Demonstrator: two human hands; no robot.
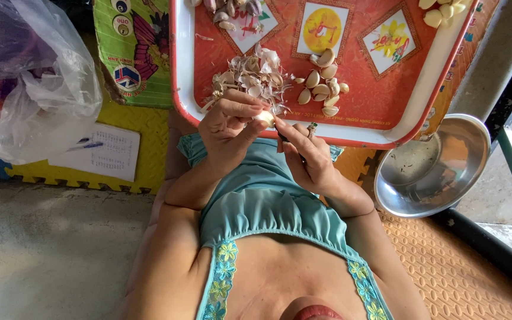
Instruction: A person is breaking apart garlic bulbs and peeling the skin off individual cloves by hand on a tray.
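My left hand (230, 125) pinches a pale garlic clove (266, 118) at its fingertips, just over the near rim of a red tray (386, 112). Touching the clove from the right, my right hand (310, 159) wears a ring and grips a small dark knife (284, 137). Both hands hover above my lap, which is covered in teal cloth. On the tray behind them lie a heap of papery garlic skins (255, 77) and several unpeeled cloves (322, 89).
Peeled yellowish cloves (442, 12) sit at the tray's far right corner. A steel bowl (431, 169) rests on an orange mat at the right. At the left are a plastic bag (28, 83), and a paper sheet with a pen (99, 151) on a yellow foam mat.
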